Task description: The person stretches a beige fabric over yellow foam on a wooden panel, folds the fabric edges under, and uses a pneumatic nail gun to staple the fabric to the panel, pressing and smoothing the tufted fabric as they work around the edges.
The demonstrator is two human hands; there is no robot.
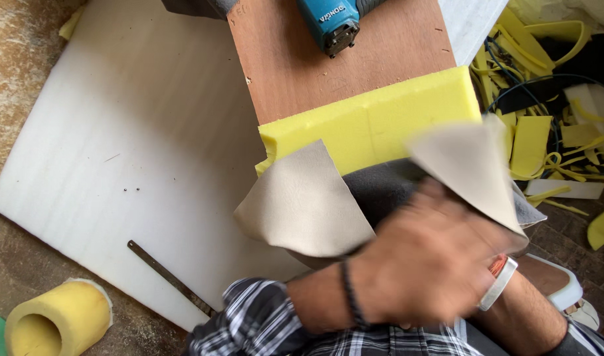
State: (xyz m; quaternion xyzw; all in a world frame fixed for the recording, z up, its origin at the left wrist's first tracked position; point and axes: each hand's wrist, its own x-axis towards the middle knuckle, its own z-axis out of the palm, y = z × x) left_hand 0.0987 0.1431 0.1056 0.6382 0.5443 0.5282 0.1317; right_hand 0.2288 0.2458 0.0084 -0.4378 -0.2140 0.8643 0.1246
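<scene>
A block of yellow foam [381, 118] lies against the near edge of a brown wooden board [341, 66]. A beige leatherette sheet [302, 204] with a dark grey underside is draped over my lap in front of the foam. My left hand [427, 264], blurred, with a black wristband and a plaid sleeve, reaches across and grips the sheet's raised right flap [470, 165]. My right hand is mostly hidden beneath the left; only its wrist with a white band [500, 283] shows, so its grasp is unclear.
A blue power tool [331, 23] rests on the far part of the board. A large white panel [117, 132] lies on the floor at left, with a thin metal strip [170, 277] on it. A yellow foam roll [58, 320] sits bottom left. Foam offcuts [533, 138] pile up at right.
</scene>
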